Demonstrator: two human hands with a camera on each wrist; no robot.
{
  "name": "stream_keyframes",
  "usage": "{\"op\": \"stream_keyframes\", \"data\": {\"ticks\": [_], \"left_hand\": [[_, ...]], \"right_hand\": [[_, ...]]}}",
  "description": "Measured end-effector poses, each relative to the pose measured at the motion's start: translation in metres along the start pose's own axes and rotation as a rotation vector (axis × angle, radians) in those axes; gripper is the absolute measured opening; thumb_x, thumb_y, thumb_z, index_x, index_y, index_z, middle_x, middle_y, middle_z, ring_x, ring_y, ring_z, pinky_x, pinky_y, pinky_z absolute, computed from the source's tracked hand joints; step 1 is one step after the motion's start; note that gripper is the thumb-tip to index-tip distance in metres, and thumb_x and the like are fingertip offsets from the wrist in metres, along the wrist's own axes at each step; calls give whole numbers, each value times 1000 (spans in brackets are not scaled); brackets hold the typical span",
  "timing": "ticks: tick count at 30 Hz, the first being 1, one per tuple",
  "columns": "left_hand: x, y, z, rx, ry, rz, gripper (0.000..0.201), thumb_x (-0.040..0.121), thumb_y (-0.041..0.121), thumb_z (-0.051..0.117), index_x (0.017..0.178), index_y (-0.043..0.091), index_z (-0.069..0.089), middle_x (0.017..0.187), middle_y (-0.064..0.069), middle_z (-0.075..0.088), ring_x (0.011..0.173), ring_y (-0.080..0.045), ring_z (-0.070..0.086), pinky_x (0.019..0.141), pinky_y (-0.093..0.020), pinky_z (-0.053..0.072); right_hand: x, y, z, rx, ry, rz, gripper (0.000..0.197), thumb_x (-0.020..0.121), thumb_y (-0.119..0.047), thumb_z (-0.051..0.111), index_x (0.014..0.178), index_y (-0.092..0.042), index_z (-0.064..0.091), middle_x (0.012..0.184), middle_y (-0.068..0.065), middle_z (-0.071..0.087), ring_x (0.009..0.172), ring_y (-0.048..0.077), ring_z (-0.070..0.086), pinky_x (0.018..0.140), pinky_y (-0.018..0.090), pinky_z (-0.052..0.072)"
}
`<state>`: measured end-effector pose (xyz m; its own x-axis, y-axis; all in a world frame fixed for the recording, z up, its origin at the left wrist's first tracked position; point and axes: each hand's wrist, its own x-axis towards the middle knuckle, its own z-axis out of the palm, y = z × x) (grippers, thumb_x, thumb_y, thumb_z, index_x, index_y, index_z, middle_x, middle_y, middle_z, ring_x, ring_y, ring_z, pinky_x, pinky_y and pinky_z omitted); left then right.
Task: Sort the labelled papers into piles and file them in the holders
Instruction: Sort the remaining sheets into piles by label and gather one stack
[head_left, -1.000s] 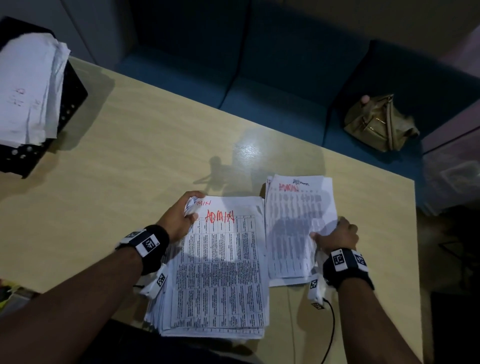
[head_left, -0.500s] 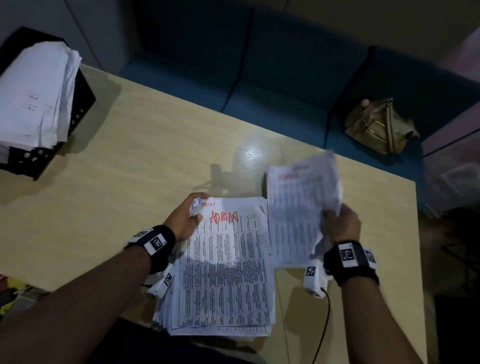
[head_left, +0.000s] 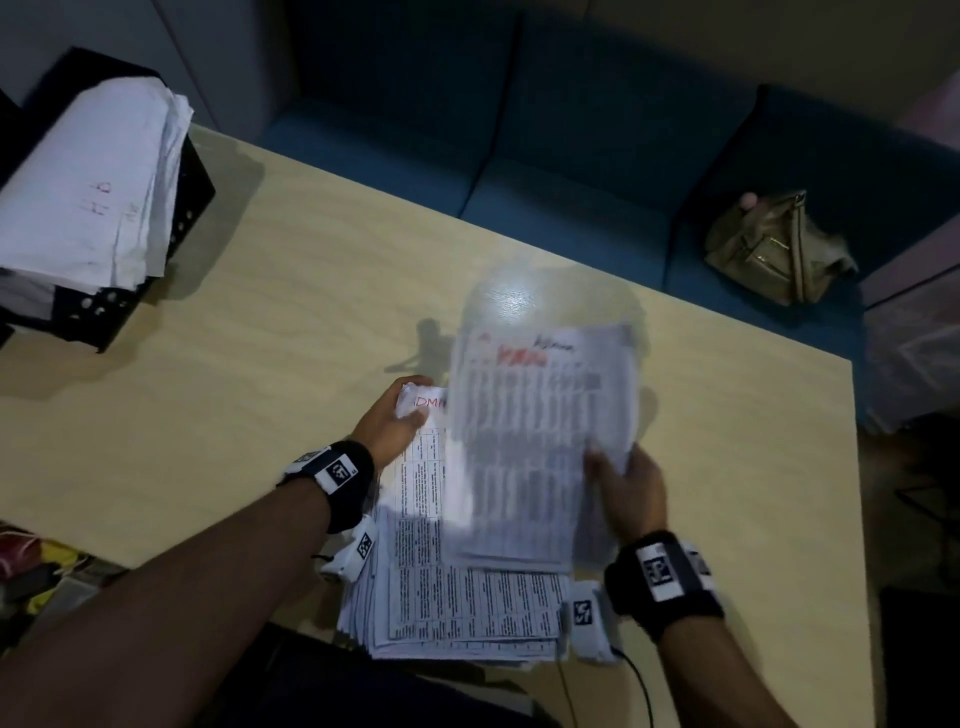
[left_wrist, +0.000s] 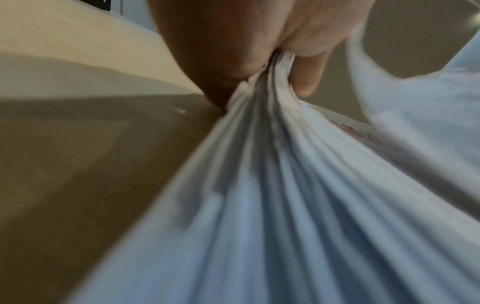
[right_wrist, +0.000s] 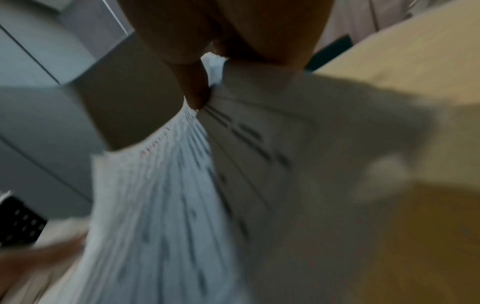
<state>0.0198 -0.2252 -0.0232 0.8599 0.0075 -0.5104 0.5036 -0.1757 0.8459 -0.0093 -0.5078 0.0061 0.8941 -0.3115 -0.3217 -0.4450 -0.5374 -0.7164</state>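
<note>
Item: lifted bundle (head_left: 540, 447), pinched at its near right edge by my right hand (head_left: 631, 493), long axis running near to far, hanging over the right half of the ADMIN pile (head_left: 457, 597). My left hand (head_left: 387, 421) pinches that pile's far left corner on the surface (head_left: 260, 364). A second ago the bundle lay flat, right of the pile.

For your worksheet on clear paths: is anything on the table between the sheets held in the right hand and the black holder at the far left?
Nothing visible. The right hand holds the sheets over the ADMIN pile; only bare table stretches to the black holder, which already carries papers.
</note>
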Motion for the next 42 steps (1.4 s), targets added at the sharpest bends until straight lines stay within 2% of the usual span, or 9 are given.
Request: {"op": "stream_keyframes", "data": {"ticks": [4, 7, 10, 14, 23, 28, 33, 37, 42], "left_hand": [[-2, 2, 2, 18, -10, -60, 55, 83, 62, 55, 132, 40, 43, 141, 8, 45, 127, -22, 45, 99, -40, 37], [-3, -1, 3, 136, 13, -9, 62, 90, 26, 64, 141, 39, 31, 156, -3, 26, 138, -29, 34, 103, -38, 34], [-4, -2, 8, 77, -20, 64, 61, 87, 10, 67, 126, 49, 40, 148, -4, 40, 126, -22, 45, 91, -25, 45], [-4, 0, 20, 100, -123, 114, 68, 82, 7, 70, 124, 53, 41, 144, -1, 44, 130, -20, 44, 103, -43, 44], [-3, -26, 34, 53, -157, 90, 64, 75, 12, 75, 130, 28, 48, 127, 4, 61, 118, -15, 57, 103, -39, 44], [-15, -25, 33, 116, -36, 10, 49, 89, 14, 64, 136, 16, 50, 129, 1, 59, 117, -16, 54, 100, -28, 38], [-20, -20, 29, -138, 65, -91, 31, 91, 17, 62, 122, 20, 60, 116, 0, 66, 112, -23, 59, 100, -41, 43], [-28, -9, 41, -238, 7, -73, 47, 81, 34, 72, 125, 30, 55, 116, 13, 60, 114, -15, 54, 103, -40, 38], [-40, 28, 40, -152, 63, 36, 57, 80, 41, 72, 130, 20, 53, 128, 2, 62, 118, -20, 57, 103, -48, 44]], "right_hand": [[-3, 19, 42, -303, -268, 0, 58, 61, -57, 71, 98, -14, 60, 101, 12, 63, 95, 27, 61, 70, 30, 47], [7, 4, 40, -357, -79, -48, 83, 74, -51, 71, 139, -11, 37, 142, 12, 36, 131, 31, 35, 108, 42, 33], [19, -32, 34, -437, 36, -299, 81, 83, -46, 64, 147, -15, 25, 152, 12, 24, 140, 30, 23, 114, 46, 23], [35, -54, 59, -677, -190, -542, 76, 89, -54, 49, 150, -27, 14, 160, 3, 10, 147, 23, 8, 118, 46, 12], [14, -39, 100, -637, -425, -630, 68, 93, -41, 49, 149, -12, 23, 152, 8, 32, 137, 27, 33, 114, 38, 24], [28, -24, 63, -338, -74, -509, 58, 89, -23, 60, 137, 3, 42, 149, 21, 35, 137, 32, 34, 112, 41, 26], [30, 4, 29, 96, 16, 79, 66, 93, -29, 57, 143, 1, 26, 139, 20, 44, 125, 32, 48, 95, 25, 36], [13, 13, 39, 64, -129, 44, 84, 73, -70, 54, 132, -11, 40, 120, 5, 56, 108, 25, 57, 87, 37, 47], [21, -27, 14, 211, -25, -17, 66, 80, -38, 73, 128, -7, 41, 116, 6, 56, 99, 19, 55, 77, 28, 42]]}}
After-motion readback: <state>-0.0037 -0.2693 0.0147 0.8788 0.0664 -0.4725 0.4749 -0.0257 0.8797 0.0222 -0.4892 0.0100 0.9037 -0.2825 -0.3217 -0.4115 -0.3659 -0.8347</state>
